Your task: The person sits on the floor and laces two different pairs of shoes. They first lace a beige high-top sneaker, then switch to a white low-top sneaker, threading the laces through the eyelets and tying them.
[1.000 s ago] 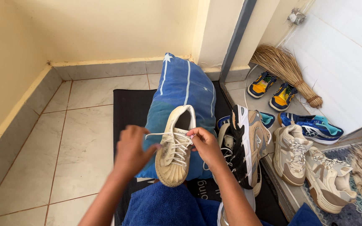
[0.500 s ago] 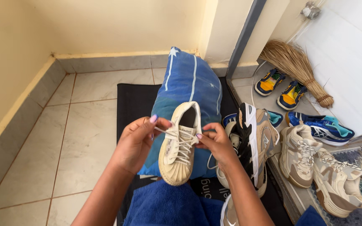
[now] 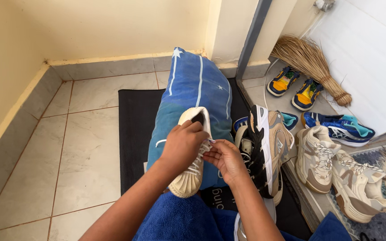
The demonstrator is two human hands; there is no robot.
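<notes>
A cream sneaker (image 3: 188, 180) with white laces rests toe-down on my blue-clad lap, leaning against a blue pillow (image 3: 193, 89). My left hand (image 3: 182, 145) lies across the top of the shoe, fingers closed on the laces. Just to its right, my right hand (image 3: 223, 158) pinches a lace end beside the shoe's tongue. The two hands nearly touch. The shoe's opening (image 3: 197, 117) shows above my left hand.
A black-and-tan sneaker (image 3: 264, 151) stands on edge right of my hands. A beige pair (image 3: 336, 172), a blue shoe (image 3: 340, 129), a small yellow-blue pair (image 3: 293, 87) and a straw broom (image 3: 311, 67) lie at the right. A black mat (image 3: 132, 129) covers the tiled floor.
My left hand has moved from the shoe's left side over its top, covering the laces. My right hand has drawn in close to it, still on the lace.
</notes>
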